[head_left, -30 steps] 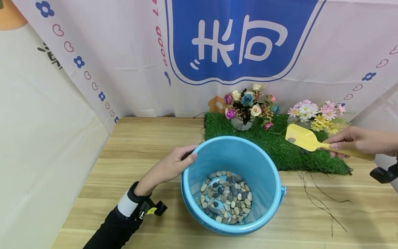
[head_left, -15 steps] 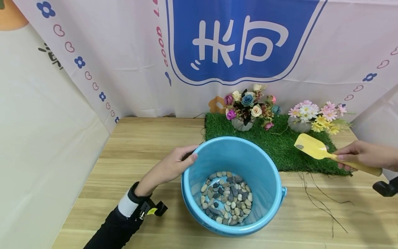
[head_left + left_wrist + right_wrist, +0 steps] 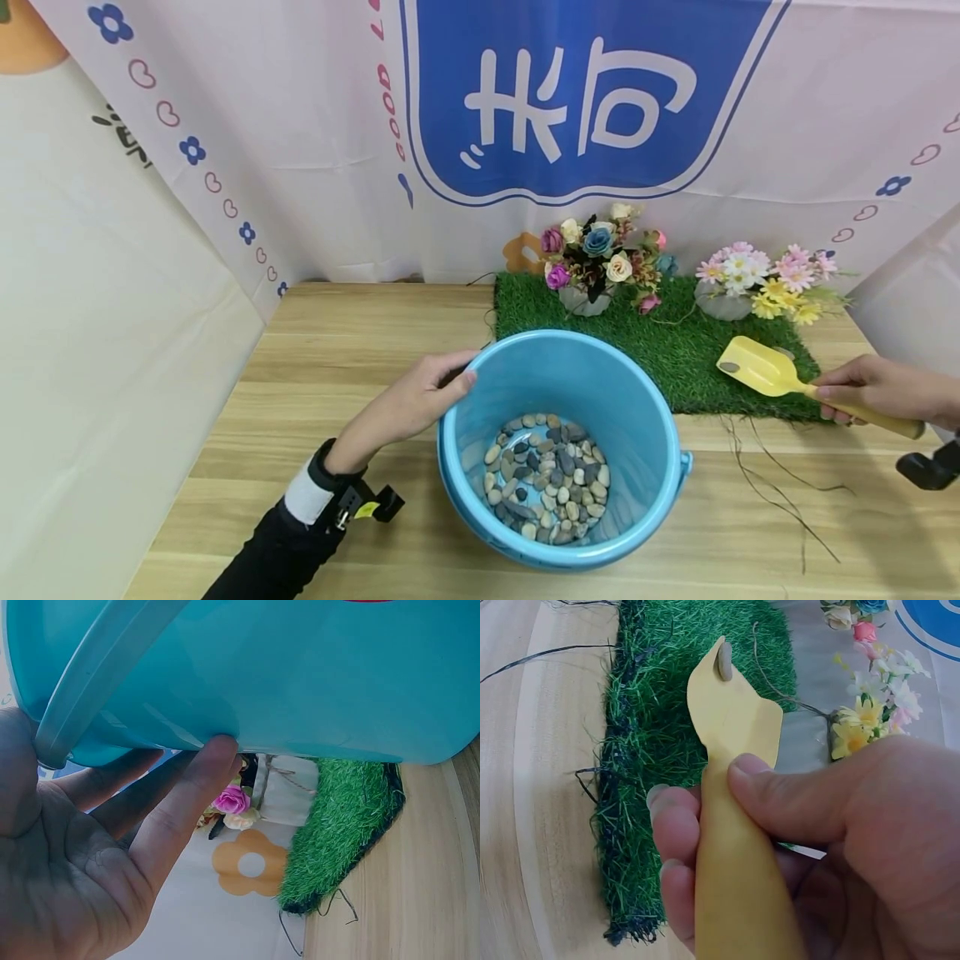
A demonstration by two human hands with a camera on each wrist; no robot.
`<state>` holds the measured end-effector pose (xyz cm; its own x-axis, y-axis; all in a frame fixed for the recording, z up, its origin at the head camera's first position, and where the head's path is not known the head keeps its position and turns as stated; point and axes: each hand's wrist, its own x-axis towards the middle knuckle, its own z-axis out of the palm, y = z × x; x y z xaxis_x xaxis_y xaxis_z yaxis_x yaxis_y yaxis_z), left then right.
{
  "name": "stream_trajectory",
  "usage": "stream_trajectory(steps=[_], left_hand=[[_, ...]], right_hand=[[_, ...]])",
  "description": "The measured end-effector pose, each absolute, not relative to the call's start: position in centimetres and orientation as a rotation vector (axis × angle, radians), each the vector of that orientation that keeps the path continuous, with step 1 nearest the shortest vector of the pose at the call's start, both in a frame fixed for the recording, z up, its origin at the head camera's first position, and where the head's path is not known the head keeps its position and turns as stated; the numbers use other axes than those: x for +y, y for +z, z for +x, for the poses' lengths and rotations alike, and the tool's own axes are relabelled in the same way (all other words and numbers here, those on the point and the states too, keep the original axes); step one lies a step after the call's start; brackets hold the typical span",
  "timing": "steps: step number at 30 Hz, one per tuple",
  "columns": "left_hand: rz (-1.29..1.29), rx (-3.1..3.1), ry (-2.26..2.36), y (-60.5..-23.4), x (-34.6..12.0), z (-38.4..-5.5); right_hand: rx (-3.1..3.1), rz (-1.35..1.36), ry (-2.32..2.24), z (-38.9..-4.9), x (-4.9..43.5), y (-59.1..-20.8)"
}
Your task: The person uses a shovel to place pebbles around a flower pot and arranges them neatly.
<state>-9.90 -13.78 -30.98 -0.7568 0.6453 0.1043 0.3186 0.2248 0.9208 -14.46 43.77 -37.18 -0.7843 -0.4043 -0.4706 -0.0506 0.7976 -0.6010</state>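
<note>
At the left rim of a blue bucket (image 3: 633, 433), my left hand (image 3: 408, 402) grips with its thumb over the edge and its fingers along the outside. Grey, tan and dark pebbles (image 3: 558, 482) lie across the bucket's bottom. My right hand (image 3: 873, 387) holds a yellow toy shovel (image 3: 767, 371) by its handle, thumb on top. One flat grey pebble (image 3: 725, 661) rests near the front edge of the blade. The blade is over an artificial grass mat (image 3: 690, 375); a small greyish stone (image 3: 784, 352) shows just behind it.
On the mat's back edge stand a pot of mixed roses (image 3: 600, 258) and a pot of pink, white and yellow daisies (image 3: 750, 279). Loose dark strands (image 3: 780, 492) lie on the wooden table (image 3: 337, 333) at the right. A printed cloth (image 3: 322, 125) hangs behind.
My right hand has brought the shovel, with its pebble, nearer to me and slightly right over the grass mat. The left hand and the bucket have stayed in place.
</note>
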Motion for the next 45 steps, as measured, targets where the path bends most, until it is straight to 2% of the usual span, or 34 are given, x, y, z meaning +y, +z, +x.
stream_trajectory(steps=[23,45], left_hand=[[0.909,2.200,1.542,-30.9,-13.8,-9.7],[0.901,2.185,1.560,-31.1,-13.8,-10.0]], right_hand=[[2.708,-0.375,-0.543,-14.1,41.3,-36.4],[3.022,-0.511,-0.417,-13.6,41.6,-35.0]])
